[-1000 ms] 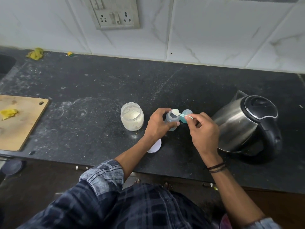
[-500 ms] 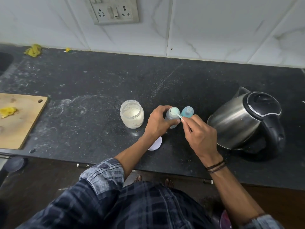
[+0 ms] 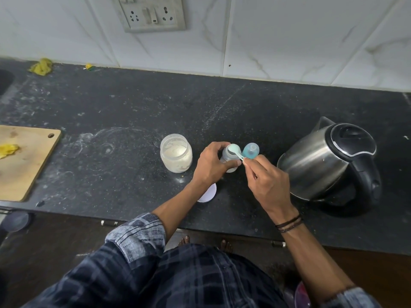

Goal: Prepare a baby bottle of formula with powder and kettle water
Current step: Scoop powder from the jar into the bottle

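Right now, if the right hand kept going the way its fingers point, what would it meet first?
The right hand points up-left along the scoop, so it would likely meet the baby bottle that the left hand steadies. The blue cap sits just right of that line; depth is uncertain.

On the counter [image 3: 133, 107]: powder jar [image 3: 176, 156] left of bottle [image 3: 229, 157]; bottle cap [image 3: 250, 150] just right of bottle; kettle [image 3: 329, 161] far right; cutting board [image 3: 22, 161] far left.

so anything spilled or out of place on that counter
Yes. Pale powdery smears and ring marks dust the dark counter left of the powder jar, which looks like spilled powder. Yellow scraps lie by the back wall and on the cutting board. The kettle stands upright.
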The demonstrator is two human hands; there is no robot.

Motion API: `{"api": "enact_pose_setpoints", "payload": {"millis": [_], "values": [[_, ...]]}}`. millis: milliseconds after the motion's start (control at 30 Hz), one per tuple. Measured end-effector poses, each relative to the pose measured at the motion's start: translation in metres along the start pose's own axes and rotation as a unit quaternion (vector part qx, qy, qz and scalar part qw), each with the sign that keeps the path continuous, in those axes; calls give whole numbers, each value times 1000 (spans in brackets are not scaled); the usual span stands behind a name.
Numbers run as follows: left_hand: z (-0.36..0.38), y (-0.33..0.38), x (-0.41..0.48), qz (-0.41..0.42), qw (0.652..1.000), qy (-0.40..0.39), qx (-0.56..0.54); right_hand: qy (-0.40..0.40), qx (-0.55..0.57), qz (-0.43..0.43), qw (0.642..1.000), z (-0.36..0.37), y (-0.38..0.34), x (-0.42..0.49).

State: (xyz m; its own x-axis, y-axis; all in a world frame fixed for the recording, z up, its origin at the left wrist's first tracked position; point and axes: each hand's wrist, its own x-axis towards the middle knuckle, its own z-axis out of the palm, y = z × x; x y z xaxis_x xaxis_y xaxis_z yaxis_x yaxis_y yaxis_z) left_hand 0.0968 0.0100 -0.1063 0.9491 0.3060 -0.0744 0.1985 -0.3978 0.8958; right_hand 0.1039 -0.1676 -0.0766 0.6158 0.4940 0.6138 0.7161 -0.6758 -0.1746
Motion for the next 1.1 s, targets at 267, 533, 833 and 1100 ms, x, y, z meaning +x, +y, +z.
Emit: {"api": "enact_pose_setpoints", "payload": {"millis": [267,533,833,1100], "values": [[-1,3,-2,-8,1000,3,-6,25,46,56,997,1,-1,0],[-4,8,-5,-12,1000,-5,-19,39,215,251,943,-9,-3,8],[-13,19,-14,21,1000,8,2,43,482,559,674,-12,-11,19],[-59,29,-25,70,993,96,30,34,490,568,660,-13,-22,32]]}}
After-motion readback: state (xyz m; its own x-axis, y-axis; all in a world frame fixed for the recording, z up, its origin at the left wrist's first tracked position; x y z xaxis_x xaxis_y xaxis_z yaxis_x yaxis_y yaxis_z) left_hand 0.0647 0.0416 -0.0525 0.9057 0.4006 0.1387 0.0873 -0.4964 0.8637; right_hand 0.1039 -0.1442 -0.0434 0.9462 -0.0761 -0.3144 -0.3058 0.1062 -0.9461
